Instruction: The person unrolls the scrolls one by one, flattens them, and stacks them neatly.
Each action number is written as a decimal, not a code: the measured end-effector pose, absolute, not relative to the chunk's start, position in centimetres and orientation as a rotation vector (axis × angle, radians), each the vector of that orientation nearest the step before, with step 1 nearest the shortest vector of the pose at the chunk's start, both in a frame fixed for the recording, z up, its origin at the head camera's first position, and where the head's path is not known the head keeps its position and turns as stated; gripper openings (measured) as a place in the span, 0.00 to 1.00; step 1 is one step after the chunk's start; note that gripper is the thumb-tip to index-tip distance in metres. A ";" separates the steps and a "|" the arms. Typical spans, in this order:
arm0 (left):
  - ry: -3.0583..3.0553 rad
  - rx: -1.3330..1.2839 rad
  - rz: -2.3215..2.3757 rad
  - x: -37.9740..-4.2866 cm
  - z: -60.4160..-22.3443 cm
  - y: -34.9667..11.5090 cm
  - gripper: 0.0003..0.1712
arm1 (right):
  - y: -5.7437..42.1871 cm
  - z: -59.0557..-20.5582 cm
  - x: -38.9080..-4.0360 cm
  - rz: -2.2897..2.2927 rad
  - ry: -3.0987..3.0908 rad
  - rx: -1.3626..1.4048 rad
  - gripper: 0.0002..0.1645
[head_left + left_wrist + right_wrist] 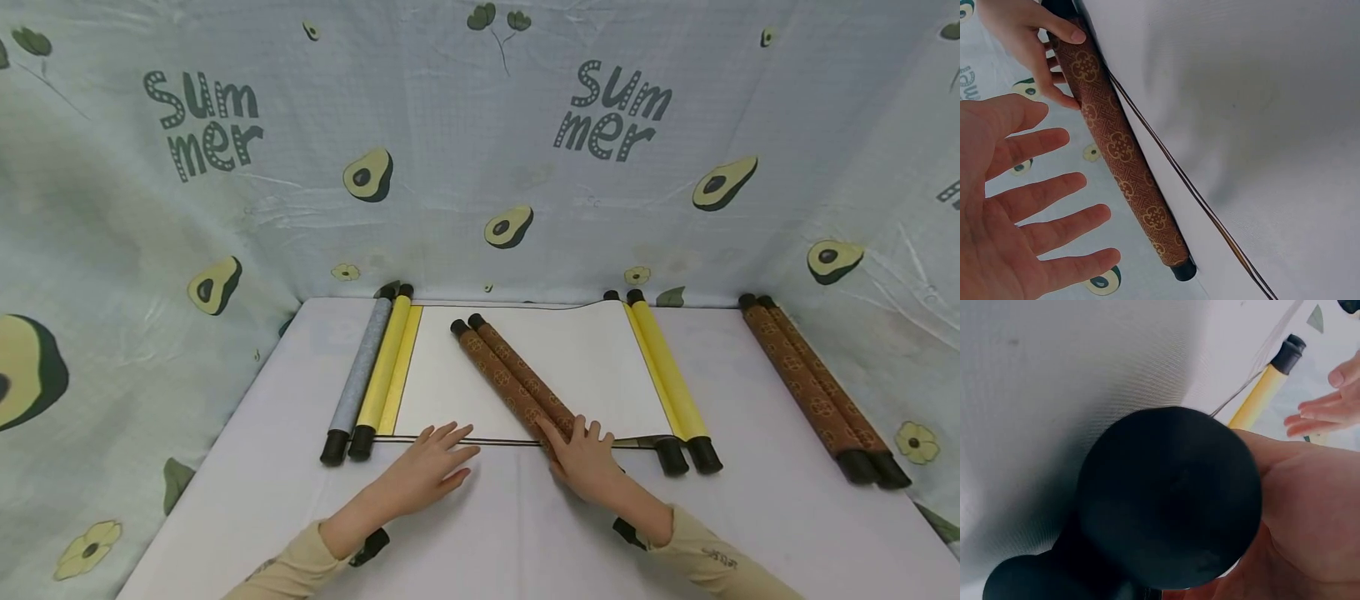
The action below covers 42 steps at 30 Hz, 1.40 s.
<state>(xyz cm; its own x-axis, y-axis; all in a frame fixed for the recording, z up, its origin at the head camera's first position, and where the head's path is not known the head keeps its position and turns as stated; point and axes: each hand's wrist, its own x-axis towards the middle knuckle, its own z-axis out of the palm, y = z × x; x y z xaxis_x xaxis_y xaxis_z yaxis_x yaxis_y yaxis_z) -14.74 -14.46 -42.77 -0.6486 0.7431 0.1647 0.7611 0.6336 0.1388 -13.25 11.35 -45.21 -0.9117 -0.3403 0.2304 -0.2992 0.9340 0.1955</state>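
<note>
My right hand (588, 462) grips the near end of a brown scroll (510, 379) with a gold flower pattern, rolled from both ends into two rods with black caps. The scroll slants over a spread-out white sheet of paper (600, 358) whose two ends are rolled in yellow. A round black end cap (1169, 500) fills much of the right wrist view, beside the right palm. To the left of the brown scroll, my left hand (429, 468) holds nothing, fingers spread, as the left wrist view also shows of the left hand (1029, 212).
A grey-blue roll (363, 367) lies against the left yellow roll (386, 362). On the right is another yellow roll (667, 367), and beyond it a second brown scroll (810, 383) near the table's right edge. A printed cloth (450, 108) hangs behind the white table.
</note>
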 end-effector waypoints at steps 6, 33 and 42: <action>-2.732 -1.272 -0.288 -14.8 -42.6 -14.4 0.17 | 11.6 -45.3 -13.3 -0.242 -2.761 0.532 0.37; -2.730 -0.947 -1.576 -18.7 -44.1 -10.6 0.15 | 16.4 -39.8 -20.4 1.109 -3.105 0.809 0.25; -2.561 -0.445 -2.545 -19.7 -44.3 -9.0 0.23 | 16.8 -39.7 -23.1 1.724 -3.123 0.597 0.27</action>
